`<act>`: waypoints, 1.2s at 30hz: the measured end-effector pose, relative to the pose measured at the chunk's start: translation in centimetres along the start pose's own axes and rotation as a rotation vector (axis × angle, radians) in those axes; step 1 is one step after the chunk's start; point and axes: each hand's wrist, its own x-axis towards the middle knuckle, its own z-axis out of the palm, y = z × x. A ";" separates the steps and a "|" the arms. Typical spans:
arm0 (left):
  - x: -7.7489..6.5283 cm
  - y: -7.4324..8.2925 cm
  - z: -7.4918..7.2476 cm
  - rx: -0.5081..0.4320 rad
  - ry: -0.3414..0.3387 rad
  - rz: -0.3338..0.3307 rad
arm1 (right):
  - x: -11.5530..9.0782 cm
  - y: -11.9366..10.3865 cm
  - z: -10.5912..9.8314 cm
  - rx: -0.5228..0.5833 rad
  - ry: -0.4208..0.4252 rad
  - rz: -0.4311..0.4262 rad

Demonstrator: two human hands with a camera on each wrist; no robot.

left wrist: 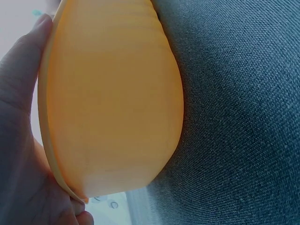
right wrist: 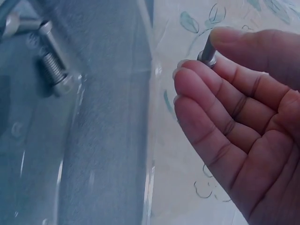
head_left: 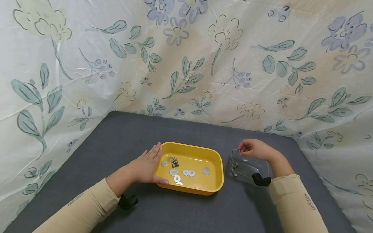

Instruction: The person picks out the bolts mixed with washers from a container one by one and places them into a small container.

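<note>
A yellow plastic tray (head_left: 201, 184) stands on the dark cloth. My left hand (head_left: 141, 167) lies spread over its left end, thumb across the near rim and fingers straight along the far corner. Inside the tray are several flat washers (head_left: 173, 171) and a small pile of screws (head_left: 175, 162). My right hand (head_left: 256, 149) is above the far edge of a clear plastic box (head_left: 253, 169). Between its thumb and fingers it pinches a metal screw (right wrist: 207, 52), head downward in the right wrist view. More screws (right wrist: 55, 68) lie in the clear box.
The dark grey cloth (head_left: 192, 212) covers the table. A flowered curtain (head_left: 186, 74) rises along the back and both sides. The clear box stands to the right of the tray, a narrow strip of cloth between them.
</note>
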 end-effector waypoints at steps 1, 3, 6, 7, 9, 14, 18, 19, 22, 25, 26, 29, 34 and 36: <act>0.0 0.0 0.0 -0.001 0.000 0.000 | -0.1 0.1 0.0 -0.004 -0.002 0.007; 0.0 0.0 0.0 -0.002 -0.002 -0.001 | -0.3 0.3 0.1 -0.019 -0.008 0.005; -0.1 0.0 0.0 -0.002 -0.003 -0.001 | -0.5 0.4 0.2 -0.021 -0.010 0.012; 0.0 0.0 0.0 -0.002 -0.002 -0.001 | -0.6 0.4 0.2 -0.018 -0.011 0.010; 0.0 0.0 0.1 -0.001 -0.001 0.000 | -0.7 0.6 0.2 -0.014 -0.014 0.010; 0.0 0.0 0.0 0.003 -0.004 0.000 | -0.6 1.1 0.4 0.001 -0.019 0.029; 0.0 0.1 0.0 0.002 -0.002 0.002 | -0.6 1.4 0.5 0.023 -0.022 0.030; 0.0 0.1 0.0 0.002 0.000 0.003 | -0.6 1.4 0.6 0.026 -0.023 0.029; -0.1 0.1 0.0 0.002 0.002 0.005 | -0.7 1.5 0.6 0.028 -0.021 0.032; -0.1 0.1 0.0 0.004 0.003 0.006 | -0.7 1.5 0.7 0.025 -0.019 0.043; -0.1 0.1 0.0 0.003 0.003 0.007 | -0.7 1.5 0.7 0.026 -0.019 0.048; -0.1 0.1 0.0 0.003 0.003 0.007 | -0.7 1.6 0.6 0.033 -0.024 0.056; -0.1 0.1 0.0 -0.003 0.004 0.006 | -0.7 1.4 0.5 0.041 -0.034 0.060; -0.1 0.1 0.0 -0.005 0.004 0.005 | -0.7 1.2 0.4 0.035 -0.036 0.053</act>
